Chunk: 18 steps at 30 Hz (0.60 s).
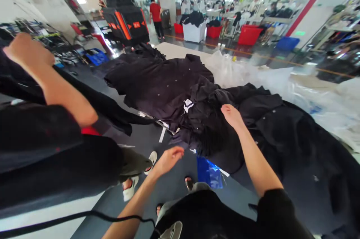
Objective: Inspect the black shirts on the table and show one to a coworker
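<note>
My right hand [232,116] sits on a bunched black button-front garment [213,122], its fingers curled into the cloth. A white label [188,105] shows at the garment's collar area. My left hand [168,160] hangs in the air nearer me, holding nothing, close to a blue plastic bag [209,171]. Another black buttoned garment [157,89] lies spread flat beyond the bunched one. At the left, a co-worker's raised hand [28,51] clenches a long strip of black cloth [95,104].
The co-worker's black-clad body fills the left side, with white shoes by the grey floor. Clear plastic sheeting [253,74] spreads to the right of the garments. Farther back stand a black-and-orange case [126,23], red bins, a white bin and a person in red.
</note>
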Available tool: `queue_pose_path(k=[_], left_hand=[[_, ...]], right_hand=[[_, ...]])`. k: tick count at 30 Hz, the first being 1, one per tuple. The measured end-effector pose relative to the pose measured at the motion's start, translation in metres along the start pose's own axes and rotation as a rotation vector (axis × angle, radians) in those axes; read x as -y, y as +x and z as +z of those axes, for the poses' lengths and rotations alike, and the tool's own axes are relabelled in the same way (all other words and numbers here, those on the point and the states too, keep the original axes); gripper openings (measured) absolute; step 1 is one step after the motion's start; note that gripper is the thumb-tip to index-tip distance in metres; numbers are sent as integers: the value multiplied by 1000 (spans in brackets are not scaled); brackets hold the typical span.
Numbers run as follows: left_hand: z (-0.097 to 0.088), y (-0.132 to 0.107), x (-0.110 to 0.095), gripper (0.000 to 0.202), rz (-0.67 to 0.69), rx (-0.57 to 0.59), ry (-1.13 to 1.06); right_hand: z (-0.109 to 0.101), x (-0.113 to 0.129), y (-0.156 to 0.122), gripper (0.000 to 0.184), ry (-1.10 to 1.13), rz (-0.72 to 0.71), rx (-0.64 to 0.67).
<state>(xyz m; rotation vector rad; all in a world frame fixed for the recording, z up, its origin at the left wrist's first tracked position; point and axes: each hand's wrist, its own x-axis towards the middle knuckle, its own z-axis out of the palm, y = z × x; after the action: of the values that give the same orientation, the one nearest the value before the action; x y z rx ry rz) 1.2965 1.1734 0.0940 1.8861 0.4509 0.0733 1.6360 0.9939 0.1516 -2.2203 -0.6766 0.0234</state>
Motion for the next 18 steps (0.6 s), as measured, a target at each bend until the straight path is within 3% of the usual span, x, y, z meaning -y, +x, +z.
queue_pose_path(k=[5, 7, 9, 11, 14, 18], left_hand=[[-35, 148, -55, 28, 180, -202, 12], [-37, 200, -64, 31, 199, -251, 96], [-31, 236, -67, 31, 199, -244, 160], [-21, 258, -65, 28, 195, -216, 216], [-10, 272, -61, 22, 177, -184, 303], [-13, 280, -65, 9, 161, -149, 380]], right_hand=[[67, 32, 29, 51, -95, -98, 92], [83, 36, 24, 47, -180, -118, 54], [90, 30, 13, 38, -194, -136, -5], [93, 18, 3, 29, -148, -151, -63], [96, 1, -7, 16, -68, -187, -158], [101, -7, -9, 7, -15, -200, -240]])
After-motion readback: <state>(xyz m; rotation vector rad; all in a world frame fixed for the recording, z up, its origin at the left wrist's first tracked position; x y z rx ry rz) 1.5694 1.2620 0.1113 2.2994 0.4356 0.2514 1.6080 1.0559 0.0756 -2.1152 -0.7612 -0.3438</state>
